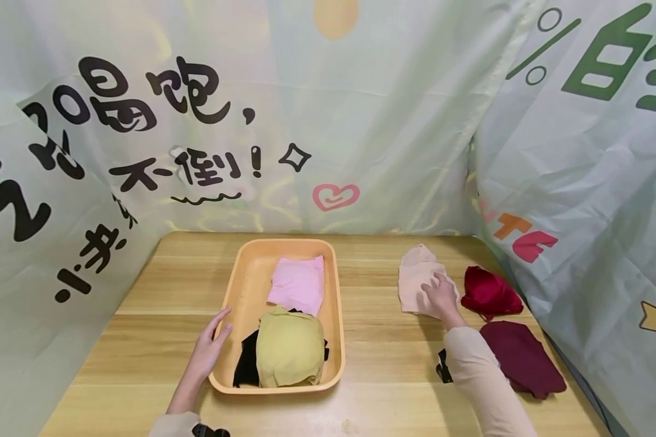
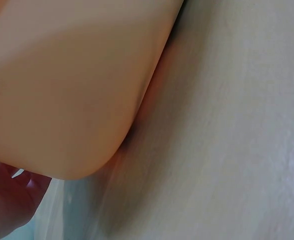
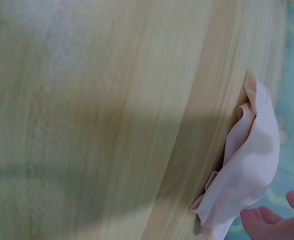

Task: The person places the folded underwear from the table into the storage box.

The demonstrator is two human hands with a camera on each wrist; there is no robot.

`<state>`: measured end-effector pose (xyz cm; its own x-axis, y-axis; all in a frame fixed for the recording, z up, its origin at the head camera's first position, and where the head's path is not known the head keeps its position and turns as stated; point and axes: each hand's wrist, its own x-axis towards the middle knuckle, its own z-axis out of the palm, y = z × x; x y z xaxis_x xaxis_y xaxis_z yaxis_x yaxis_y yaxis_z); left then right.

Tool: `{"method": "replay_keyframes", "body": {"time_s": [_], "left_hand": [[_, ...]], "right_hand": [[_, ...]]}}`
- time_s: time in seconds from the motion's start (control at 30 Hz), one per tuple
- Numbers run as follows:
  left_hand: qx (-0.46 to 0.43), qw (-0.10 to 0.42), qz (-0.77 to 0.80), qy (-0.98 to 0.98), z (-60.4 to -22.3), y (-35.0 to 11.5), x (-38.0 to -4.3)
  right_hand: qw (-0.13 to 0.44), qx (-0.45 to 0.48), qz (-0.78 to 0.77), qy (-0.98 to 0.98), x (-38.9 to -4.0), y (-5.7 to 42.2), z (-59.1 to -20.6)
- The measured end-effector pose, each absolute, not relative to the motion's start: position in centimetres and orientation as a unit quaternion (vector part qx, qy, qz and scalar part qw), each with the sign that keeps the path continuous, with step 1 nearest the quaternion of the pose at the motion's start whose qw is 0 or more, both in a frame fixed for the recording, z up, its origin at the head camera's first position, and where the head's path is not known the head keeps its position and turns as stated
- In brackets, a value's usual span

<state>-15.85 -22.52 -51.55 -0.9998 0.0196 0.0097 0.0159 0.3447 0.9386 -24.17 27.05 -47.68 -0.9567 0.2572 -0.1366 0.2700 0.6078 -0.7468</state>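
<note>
My right hand [image 1: 443, 297] is over a pale pink folded cloth [image 1: 413, 285] on the table's right side, its fingers spread and loosely bent. The right wrist view has the fingertips [image 3: 254, 220] right at the edge of this cloth [image 3: 254, 155]. On the other side, my left hand [image 1: 208, 349] is at the left rim of an orange plastic tray [image 1: 341, 340], fingers extended. Inside the tray lie a pink folded cloth [image 1: 297, 282], a yellow-green folded cloth [image 1: 290, 349] and a black cloth [image 1: 247, 362] partly hidden beneath it.
A bright red bundled cloth [image 1: 489, 292] and a maroon folded cloth [image 1: 522, 357] lie at the right edge of the wooden table [image 1: 379, 376]. Printed fabric curtains [image 1: 404, 152] hang around the back and sides.
</note>
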Motion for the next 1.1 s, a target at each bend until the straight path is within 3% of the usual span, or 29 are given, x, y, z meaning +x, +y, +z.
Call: {"method": "replay_keyframes", "body": {"time_s": [0.27,0.43,0.53,0.63,0.8,0.87,0.97,1.1], "left_hand": [[0.011,0.005,0.567,0.824,-51.3,-22.5,-16.0],[0.012,0.011,0.565,0.825,-51.2,-22.6,-16.0],[0.012,0.007,0.568,0.823,-51.4,-22.6,-16.1],[0.013,0.0,0.572,0.82,-51.5,-22.5,-16.1],[0.015,0.0,0.58,0.815,-51.6,-22.6,-16.3],[0.015,0.002,0.579,0.815,-51.5,-22.6,-16.3],[0.015,0.007,0.576,0.817,-51.5,-22.7,-16.2],[0.012,0.013,0.577,0.816,-51.8,-22.7,-16.2]], "right_hand": [[0.031,0.168,-0.373,0.912,-25.6,29.2,-48.5],[0.025,0.084,-0.341,0.936,-26.9,32.2,-51.9],[0.049,0.058,-0.323,0.943,-26.4,31.9,-51.2],[0.108,0.064,-0.333,0.935,-26.1,31.4,-50.4],[0.111,0.028,-0.332,0.936,-30.0,35.7,-57.4],[0.075,-0.006,-0.328,0.942,-31.7,37.8,-60.6],[0.091,0.003,-0.346,0.934,-31.2,37.1,-59.5],[0.122,0.063,-0.378,0.915,-27.0,32.4,-52.8]]}}
